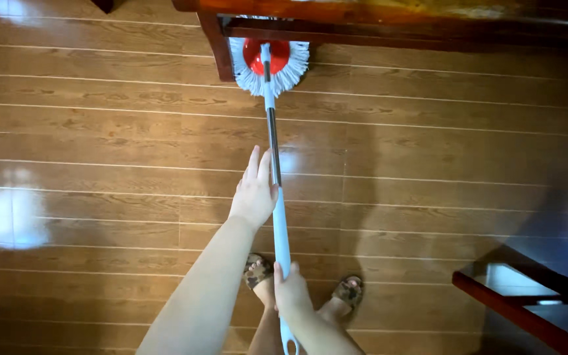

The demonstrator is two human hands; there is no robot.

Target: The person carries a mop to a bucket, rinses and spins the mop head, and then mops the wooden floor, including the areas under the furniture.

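A spin mop lies stretched out ahead of me: its round red head with a white fringe [269, 63] rests on the floor under the edge of a dark wooden table [389, 20]. Its white and metal handle [275, 164] runs back toward me. My left hand [254, 190] rests against the handle at mid-length, fingers stretched forward along it. My right hand [292, 292] is wrapped around the handle's lower white part near its looped end. My feet in patterned sandals [258, 271] show below the hands.
The glossy wood-look tiled floor [428, 151] reflects light, with a bright patch [1, 210] at the left. A table leg [217, 49] stands just left of the mop head. A dark red wooden furniture edge [520, 309] juts in at the lower right.
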